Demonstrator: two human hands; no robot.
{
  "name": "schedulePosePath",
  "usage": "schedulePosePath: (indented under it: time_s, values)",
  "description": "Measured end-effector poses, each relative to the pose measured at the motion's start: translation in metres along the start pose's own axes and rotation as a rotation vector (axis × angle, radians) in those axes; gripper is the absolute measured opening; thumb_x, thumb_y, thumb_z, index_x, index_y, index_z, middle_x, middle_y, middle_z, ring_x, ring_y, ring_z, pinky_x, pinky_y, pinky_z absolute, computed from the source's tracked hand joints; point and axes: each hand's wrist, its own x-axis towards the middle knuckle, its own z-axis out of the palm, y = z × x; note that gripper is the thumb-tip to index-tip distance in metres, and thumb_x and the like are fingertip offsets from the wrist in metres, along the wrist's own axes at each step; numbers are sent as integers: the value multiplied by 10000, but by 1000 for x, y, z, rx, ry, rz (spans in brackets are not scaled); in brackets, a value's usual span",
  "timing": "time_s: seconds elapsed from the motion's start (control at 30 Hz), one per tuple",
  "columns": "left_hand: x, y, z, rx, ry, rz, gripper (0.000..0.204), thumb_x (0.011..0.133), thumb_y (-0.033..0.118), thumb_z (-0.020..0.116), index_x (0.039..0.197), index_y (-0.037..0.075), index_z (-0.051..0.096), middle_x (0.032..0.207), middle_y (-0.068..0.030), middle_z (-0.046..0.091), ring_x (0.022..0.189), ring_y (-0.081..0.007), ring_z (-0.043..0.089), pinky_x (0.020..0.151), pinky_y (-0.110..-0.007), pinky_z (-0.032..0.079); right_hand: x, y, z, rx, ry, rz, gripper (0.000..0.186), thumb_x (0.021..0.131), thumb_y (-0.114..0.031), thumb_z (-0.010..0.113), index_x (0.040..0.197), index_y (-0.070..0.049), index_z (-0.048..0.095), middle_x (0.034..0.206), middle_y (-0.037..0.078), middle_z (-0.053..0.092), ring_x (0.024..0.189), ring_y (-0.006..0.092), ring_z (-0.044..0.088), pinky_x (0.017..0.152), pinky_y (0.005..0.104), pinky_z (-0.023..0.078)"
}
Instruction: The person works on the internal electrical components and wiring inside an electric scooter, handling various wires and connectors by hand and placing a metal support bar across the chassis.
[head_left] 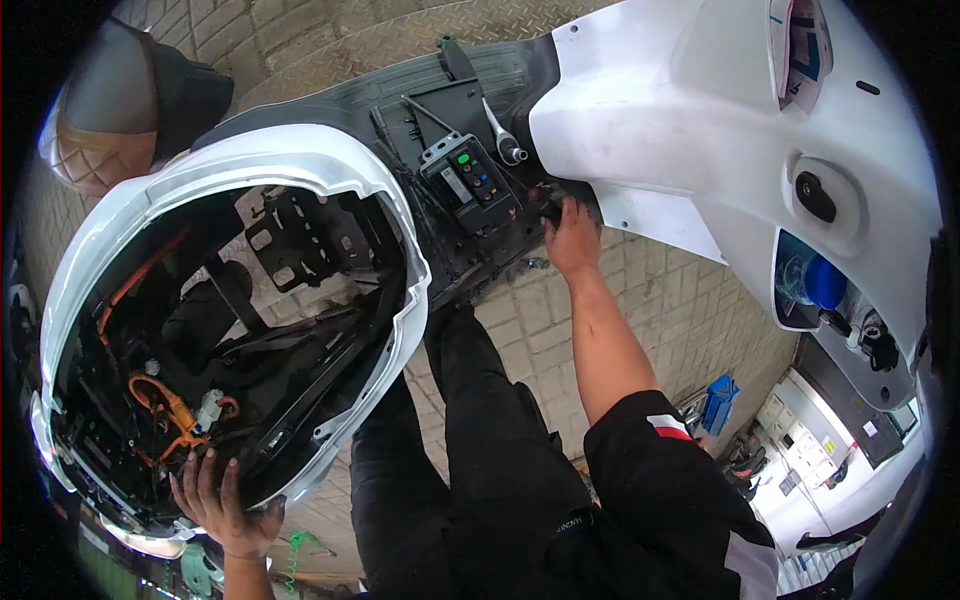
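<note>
A white scooter stands across my view, with its round under-seat opening (pixel 62 330) uncovered at the left. My left hand (pixel 225 510) rests on the near rim of that opening, fingers spread and holding nothing. Close to its fingertips are thick orange cables (pixel 175 408) with connectors. On the black footboard sits a black control box (pixel 467 183) with coloured round sockets. Just right of the box, my right hand (pixel 573 238) reaches down to the footboard's dark edge, fingers bent together; what they pinch is hidden. A ratchet wrench (pixel 502 135) lies beyond the box.
The white front panel (pixel 660 110) rises at the right, with a key switch (pixel 815 197) and a pocket holding a blue-capped bottle (pixel 822 283). A brown and black seat (pixel 110 110) is at the far left. A blue container (pixel 719 403) stands on the paving.
</note>
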Motion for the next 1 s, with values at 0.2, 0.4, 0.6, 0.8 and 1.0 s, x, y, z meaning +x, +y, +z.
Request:
schedulePosePath:
  time_s: [0.2,0.4,0.6,0.8,1.0]
  values:
    - [2,-1,2,-6,2,15,645,900,636,464,1202,89,620,1267,-168,604,1250,-397,524,1098,-644,265,4,17,12,304,72,-68,439,862,-272,674,1190,-8,547,1122,242,617,1030,453,594,869,506,489]
    - [-1,-3,2,-9,-18,21,644,898,636,466,1196,87,621,1264,-168,603,1244,-401,526,1095,-645,267,27,25,4,403,-12,188,328,869,-257,671,1043,20,647,971,261,686,936,432,655,818,491,517]
    - [-3,-4,0,1,-40,9,636,894,635,472,1208,98,605,1289,-153,582,1279,-385,503,1117,-631,255,53,-1,6,304,-15,249,395,811,-292,724,1068,4,675,1005,244,690,960,431,651,865,495,518]
    - [7,1,-1,-1,-11,1,642,870,643,492,1187,99,617,1282,-156,600,1244,-377,533,1114,-623,256,54,-7,32,139,143,283,417,780,-316,716,1073,-20,694,1069,243,685,1013,411,649,901,495,516]
    - [5,2,-6,-109,-49,-44,664,651,589,690,1157,160,670,1275,-114,615,1225,-341,553,1093,-595,266,70,18,56,40,94,215,352,799,-255,652,1028,8,706,1066,255,683,1011,434,644,867,497,524]
